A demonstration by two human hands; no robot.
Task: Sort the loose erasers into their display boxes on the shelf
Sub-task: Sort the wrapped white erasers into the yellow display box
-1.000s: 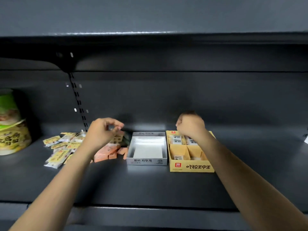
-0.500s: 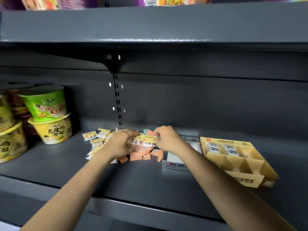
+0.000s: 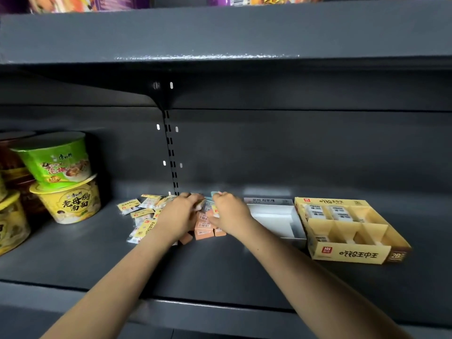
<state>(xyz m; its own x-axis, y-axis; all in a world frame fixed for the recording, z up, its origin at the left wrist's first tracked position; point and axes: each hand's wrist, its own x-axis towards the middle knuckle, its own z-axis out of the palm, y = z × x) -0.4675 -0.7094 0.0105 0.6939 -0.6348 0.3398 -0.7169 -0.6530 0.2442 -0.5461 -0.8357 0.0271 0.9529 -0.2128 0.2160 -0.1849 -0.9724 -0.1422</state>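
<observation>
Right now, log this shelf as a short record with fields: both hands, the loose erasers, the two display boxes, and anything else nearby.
left hand: on the pile, fingers curled around a wrapped eraser
right hand: on the pile, fingers curled among erasers; grasp unclear
loose erasers: yellow-wrapped ones at left, orange ones in the middle
grey box: right of the pile, looks empty
yellow box: far right, erasers in its back compartments
noodle bowls: stacked at far left
shelf: dark grey

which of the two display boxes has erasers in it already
The yellow box on the right; wrapped erasers fill its back row. The white box beside it looks empty.
</observation>
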